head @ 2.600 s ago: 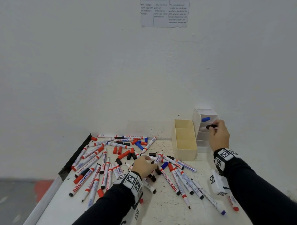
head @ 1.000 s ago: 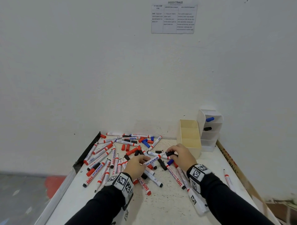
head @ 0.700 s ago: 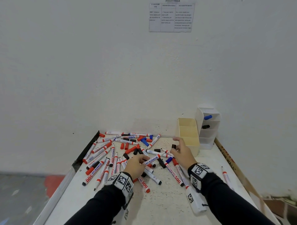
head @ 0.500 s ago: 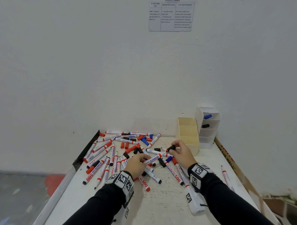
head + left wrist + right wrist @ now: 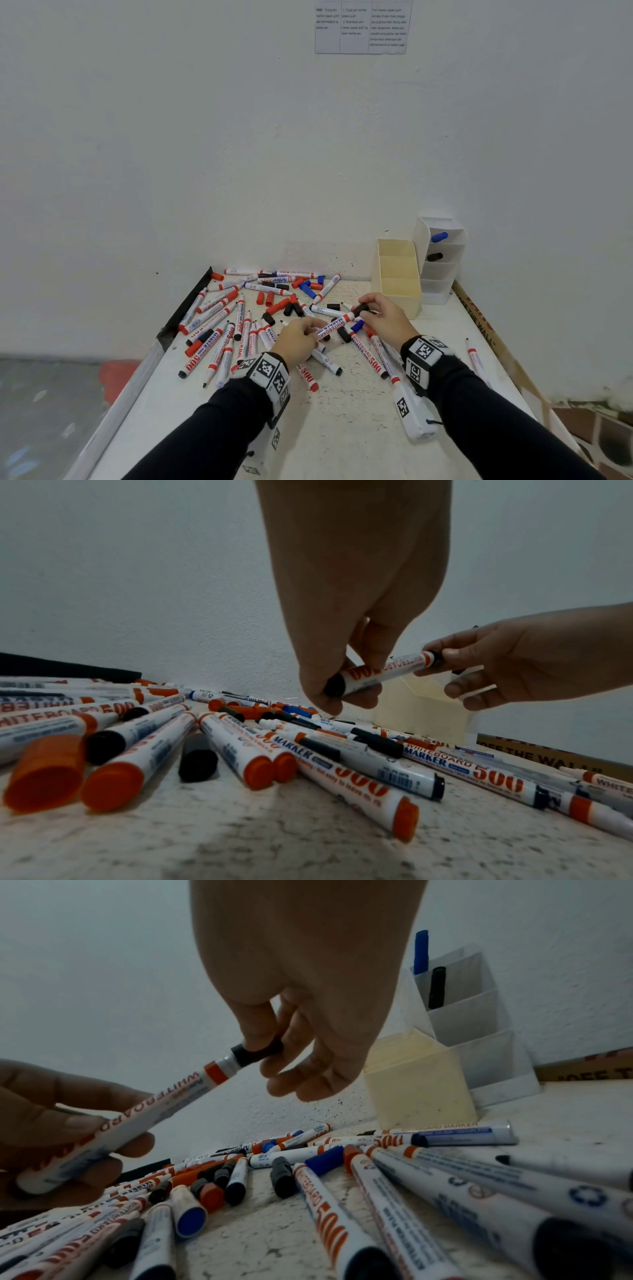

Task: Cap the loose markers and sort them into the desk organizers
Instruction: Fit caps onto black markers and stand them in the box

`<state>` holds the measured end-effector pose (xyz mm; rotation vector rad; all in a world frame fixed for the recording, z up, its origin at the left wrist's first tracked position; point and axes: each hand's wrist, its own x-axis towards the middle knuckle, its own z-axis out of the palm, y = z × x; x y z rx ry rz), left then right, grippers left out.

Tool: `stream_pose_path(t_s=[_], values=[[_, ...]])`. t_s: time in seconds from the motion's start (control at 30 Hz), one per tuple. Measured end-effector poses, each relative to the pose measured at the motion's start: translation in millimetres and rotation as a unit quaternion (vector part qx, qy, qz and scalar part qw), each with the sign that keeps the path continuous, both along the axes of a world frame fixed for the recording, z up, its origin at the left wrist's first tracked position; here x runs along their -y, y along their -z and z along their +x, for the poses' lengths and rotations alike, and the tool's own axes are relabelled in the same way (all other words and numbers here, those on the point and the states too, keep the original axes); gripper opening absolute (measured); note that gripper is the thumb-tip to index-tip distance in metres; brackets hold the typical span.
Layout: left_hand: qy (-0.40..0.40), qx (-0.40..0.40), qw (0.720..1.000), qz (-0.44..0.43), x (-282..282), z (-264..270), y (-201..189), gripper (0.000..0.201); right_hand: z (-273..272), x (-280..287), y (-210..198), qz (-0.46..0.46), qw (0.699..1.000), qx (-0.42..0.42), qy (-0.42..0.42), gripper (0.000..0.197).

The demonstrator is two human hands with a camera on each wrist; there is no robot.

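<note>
My left hand (image 5: pixel 301 334) grips the rear of a white whiteboard marker (image 5: pixel 334 325) with a black end, lifted above the pile. My right hand (image 5: pixel 378 313) pinches a black cap (image 5: pixel 359 310) at the marker's tip end; in the right wrist view the black cap (image 5: pixel 257 1050) sits over the tip, held by thumb and forefinger. The left wrist view shows the same marker (image 5: pixel 380 673) between both hands. Two organizers stand at the back right: a cream one (image 5: pixel 399 274) and a white tiered one (image 5: pixel 442 260) holding a blue marker (image 5: pixel 439 237) and a black marker (image 5: pixel 434 256).
Several loose markers and red, blue and black caps (image 5: pixel 270 298) lie scattered over the white table (image 5: pixel 342 428). A lone red marker (image 5: pixel 476 359) lies at the right. A black strip (image 5: pixel 186 308) edges the table's left side; the wall stands right behind.
My right hand came back from the white organizer, picked up a black cap from the pile and brought it onto the tip of the marker that my left hand lifted.
</note>
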<state>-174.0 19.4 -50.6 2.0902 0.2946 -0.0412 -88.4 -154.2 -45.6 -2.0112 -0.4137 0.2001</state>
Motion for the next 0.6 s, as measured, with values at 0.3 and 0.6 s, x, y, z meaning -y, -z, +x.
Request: stream_pose_path(t_s=[0.3,0.6], values=[[0.067,0.045,0.997,0.011,36,-2,-13,0.029,-10,0,-13,-0.071,0.996,0.007,0.044,0.045],[0.073,-0.104,0.956,-0.264,59,19,-21,0.037,6,24,-39,-0.052,0.997,0.051,-0.039,0.040]])
